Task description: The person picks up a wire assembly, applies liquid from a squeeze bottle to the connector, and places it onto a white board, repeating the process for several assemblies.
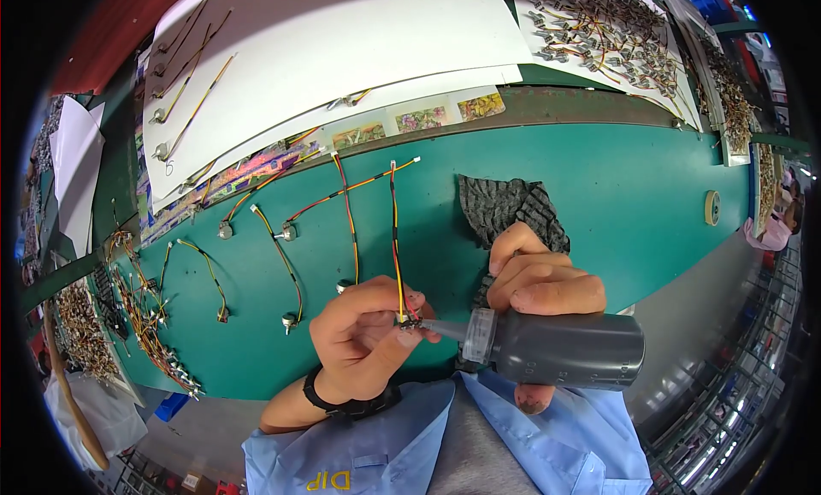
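Note:
Between the thumb and fingers of my left hand [368, 328] is a small potentiometer [410, 323]; its red, yellow and black wires [396, 230] run up and away to a white plug. My right hand [547, 285] is wrapped round a dark grey squeeze bottle [573, 350], tilted on its side. The bottle's clear nozzle [449, 328] points left, its tip at the potentiometer's terminals. Whether the tip touches them I cannot tell. A dark crumpled cloth [513, 206] lies just beyond my right hand. Another wired potentiometer [344, 285] is partly hidden behind my left hand.
Several wired potentiometers [289, 322] lie on the green tabletop [633, 204], with a bundle [154, 350] at left. White sheets [342, 33] at the back hold more, heaped densely [607, 33] at right. A tape roll [711, 208] lies near the right edge.

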Motion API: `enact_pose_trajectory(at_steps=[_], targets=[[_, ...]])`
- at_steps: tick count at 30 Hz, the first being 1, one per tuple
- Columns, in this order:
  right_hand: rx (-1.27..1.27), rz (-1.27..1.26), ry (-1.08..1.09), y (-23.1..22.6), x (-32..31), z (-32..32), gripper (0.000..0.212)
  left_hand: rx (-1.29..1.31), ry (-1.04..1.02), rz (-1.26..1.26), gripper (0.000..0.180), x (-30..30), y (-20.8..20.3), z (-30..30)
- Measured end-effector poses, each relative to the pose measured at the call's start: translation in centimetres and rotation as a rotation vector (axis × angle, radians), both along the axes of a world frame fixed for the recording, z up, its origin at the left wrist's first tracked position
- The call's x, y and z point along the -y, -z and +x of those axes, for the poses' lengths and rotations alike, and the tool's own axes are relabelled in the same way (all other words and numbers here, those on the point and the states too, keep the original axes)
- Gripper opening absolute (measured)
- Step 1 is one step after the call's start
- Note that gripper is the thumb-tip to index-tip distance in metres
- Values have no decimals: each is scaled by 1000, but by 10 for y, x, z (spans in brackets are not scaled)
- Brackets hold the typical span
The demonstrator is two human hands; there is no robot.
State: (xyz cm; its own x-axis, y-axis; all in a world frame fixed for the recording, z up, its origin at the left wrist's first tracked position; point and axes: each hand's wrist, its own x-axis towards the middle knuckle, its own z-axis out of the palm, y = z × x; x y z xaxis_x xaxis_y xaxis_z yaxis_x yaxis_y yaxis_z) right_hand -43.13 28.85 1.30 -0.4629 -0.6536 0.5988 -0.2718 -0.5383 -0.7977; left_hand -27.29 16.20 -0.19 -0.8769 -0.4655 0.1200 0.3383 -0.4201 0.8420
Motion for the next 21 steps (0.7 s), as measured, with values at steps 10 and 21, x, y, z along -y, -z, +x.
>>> enact_pose_trajectory(at_steps=[10,21], targets=[[-16,-14,-1,2,0,-3,79,18,-10,-6,26,-1,0,1],[31,-122,39,9,-3,-3,89,17,25,93,23,-1,-1,1]])
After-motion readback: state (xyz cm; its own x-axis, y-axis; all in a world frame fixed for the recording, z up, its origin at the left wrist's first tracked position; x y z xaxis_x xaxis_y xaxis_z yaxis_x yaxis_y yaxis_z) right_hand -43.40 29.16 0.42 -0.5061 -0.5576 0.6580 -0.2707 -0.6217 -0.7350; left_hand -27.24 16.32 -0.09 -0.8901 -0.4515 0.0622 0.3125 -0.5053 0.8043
